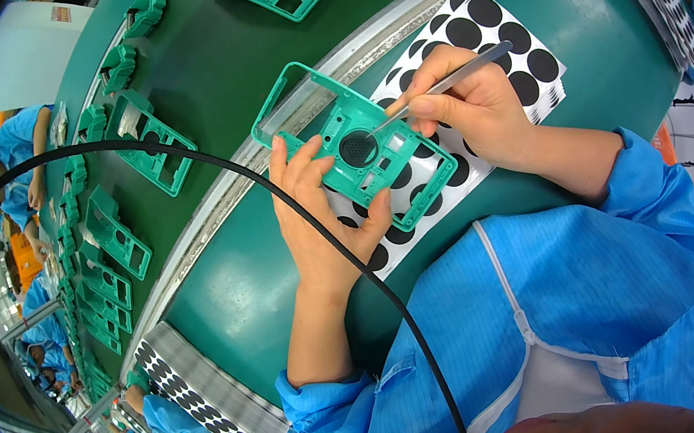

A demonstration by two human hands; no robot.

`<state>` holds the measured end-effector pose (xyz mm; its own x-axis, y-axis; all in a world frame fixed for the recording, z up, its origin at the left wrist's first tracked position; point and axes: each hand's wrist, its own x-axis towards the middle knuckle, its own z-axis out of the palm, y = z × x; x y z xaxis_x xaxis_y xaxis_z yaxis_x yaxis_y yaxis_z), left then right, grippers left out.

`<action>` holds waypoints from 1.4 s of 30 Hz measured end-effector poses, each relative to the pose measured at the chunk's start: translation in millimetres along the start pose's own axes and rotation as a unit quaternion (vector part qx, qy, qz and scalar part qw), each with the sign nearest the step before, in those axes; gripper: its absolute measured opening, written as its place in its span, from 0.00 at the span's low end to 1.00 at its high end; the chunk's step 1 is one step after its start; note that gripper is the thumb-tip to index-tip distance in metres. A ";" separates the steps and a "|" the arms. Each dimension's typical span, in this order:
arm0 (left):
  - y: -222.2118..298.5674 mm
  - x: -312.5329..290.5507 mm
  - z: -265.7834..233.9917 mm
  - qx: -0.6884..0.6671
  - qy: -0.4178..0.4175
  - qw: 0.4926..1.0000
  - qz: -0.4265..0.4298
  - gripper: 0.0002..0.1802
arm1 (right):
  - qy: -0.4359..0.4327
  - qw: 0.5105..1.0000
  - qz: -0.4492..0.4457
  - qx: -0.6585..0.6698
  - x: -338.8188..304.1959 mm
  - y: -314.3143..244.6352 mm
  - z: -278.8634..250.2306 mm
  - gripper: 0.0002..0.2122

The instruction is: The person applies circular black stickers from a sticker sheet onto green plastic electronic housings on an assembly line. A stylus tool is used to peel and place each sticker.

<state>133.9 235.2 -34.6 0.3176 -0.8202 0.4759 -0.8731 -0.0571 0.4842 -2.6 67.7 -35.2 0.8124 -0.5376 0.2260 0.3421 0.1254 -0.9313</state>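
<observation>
The left hand (308, 239) grips a bright green plastic case (364, 113), with fingers along one edge and the thumb on the lower side. The case lies slanted, over the worktop (232, 275) and above white sheets with big black dots (544, 65). It is long, with rounded corners, and its upper-left end is a big open loop like an empty window. Near the middle sits a dark round patch (358, 150) full of tiny holes. Beside it, toward the lower right, are small boxy holes and a thin raised rim. The right hand (474, 112) pinches thin gray metal tweezers (472, 68), their tip at the round patch.
</observation>
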 end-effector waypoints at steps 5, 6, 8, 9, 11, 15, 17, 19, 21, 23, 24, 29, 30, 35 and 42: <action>-1.3 -2.0 -2.2 -0.002 0.001 1.000 -0.003 0.32 | -0.002 1.000 -0.003 -0.001 1.2 0.0 4.5 0.03; -1.5 -2.4 -2.5 0.004 -0.002 1.000 -0.003 0.30 | -0.002 1.000 -0.004 -0.006 1.0 0.1 5.1 0.03; -1.9 -3.2 -3.6 0.009 -0.005 1.000 -0.002 0.28 | 0.000 1.000 0.001 -0.007 0.4 0.9 6.3 0.03; -2.4 -3.3 -4.0 0.024 -0.011 1.000 0.005 0.25 | 0.001 1.000 0.007 -0.007 0.1 1.4 6.5 0.03; -3.3 -4.5 -4.6 0.038 -0.018 0.999 0.013 0.22 | 0.004 1.000 0.009 -0.016 -0.3 1.7 7.5 0.03; -2.8 -5.2 -7.2 0.029 -0.034 0.999 -0.002 0.19 | 0.006 1.000 0.013 -0.024 -0.9 2.8 9.7 0.03; -2.6 -4.9 -8.0 0.047 -0.029 0.998 0.010 0.19 | 0.004 1.000 0.012 -0.021 -1.6 2.9 9.9 0.03; -5.0 -5.7 -8.8 0.046 -0.033 0.998 0.008 0.19 | 0.002 1.000 0.013 -0.022 -0.3 3.6 11.3 0.02; -4.9 -5.8 -9.2 0.042 -0.031 0.999 0.001 0.18 | -0.005 1.000 0.011 -0.013 0.4 4.1 11.9 0.02; -4.2 -7.0 -10.1 0.040 -0.029 0.999 -0.005 0.18 | -0.013 1.000 0.017 -0.006 -0.8 0.4 12.8 0.02; -5.0 -8.1 -10.2 0.026 -0.040 0.999 -0.015 0.19 | -0.019 1.000 0.024 0.001 -1.4 -0.7 13.1 0.02; -7.4 -8.7 -10.4 0.011 -0.046 0.999 -0.016 0.19 | -0.041 0.999 -0.001 0.031 -1.9 4.2 18.0 0.02; -7.1 -8.1 -11.5 0.025 -0.038 0.999 -0.008 0.18 | -0.048 0.998 -0.011 0.028 -1.8 4.6 19.4 0.02; -10.5 -11.2 -13.5 0.036 -0.025 0.999 0.003 0.17 | -0.019 1.000 0.007 0.010 -0.8 6.3 20.9 0.03; -12.6 -14.1 -15.4 0.031 -0.025 0.999 0.002 0.18 | -0.010 1.000 0.019 0.004 -0.1 7.9 23.9 0.03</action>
<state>146.2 256.3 -36.1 0.2967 -0.8476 0.4399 -0.8962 -0.0880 0.4349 11.3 88.7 -35.7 0.8338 -0.5158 0.1971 0.3157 0.1524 -0.9365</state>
